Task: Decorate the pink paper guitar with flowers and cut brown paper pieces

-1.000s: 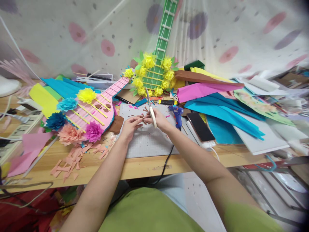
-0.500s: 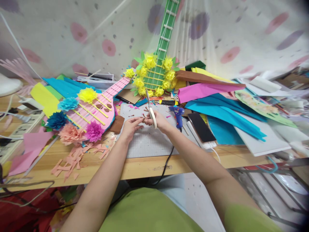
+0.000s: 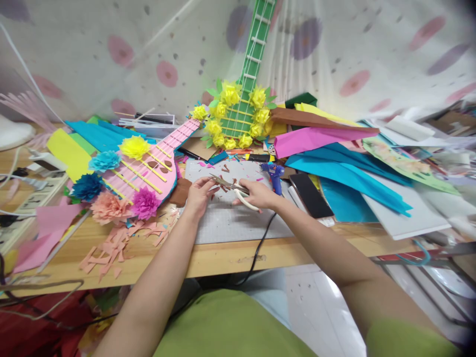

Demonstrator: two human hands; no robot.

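Observation:
My right hand (image 3: 262, 194) grips a pair of scissors (image 3: 243, 199) by the white handles, with the blades pointing left. The blade tips reach the fingertips of my left hand (image 3: 200, 197), which is pinched closed on a small brown paper piece, mostly hidden by fingers and blades. Under both hands lies a grey cutting mat (image 3: 238, 228), strewn with small brown scraps. Beside my left wrist sits a folded brown paper (image 3: 180, 192). A blue glue gun (image 3: 274, 174) rests just beyond my right hand.
To the left lies a pink paper guitar (image 3: 148, 171) with paper flowers; a green one (image 3: 240, 116) leans at the back. A black phone (image 3: 311, 195) and blue crepe paper (image 3: 349, 168) are at right. Peach scraps (image 3: 111, 248) and a power strip (image 3: 35, 208) lie left.
The scissors have swung from pointing away from me to pointing left, with their blades now at my left fingertips. My right hand has shifted right; my left hand has barely moved.

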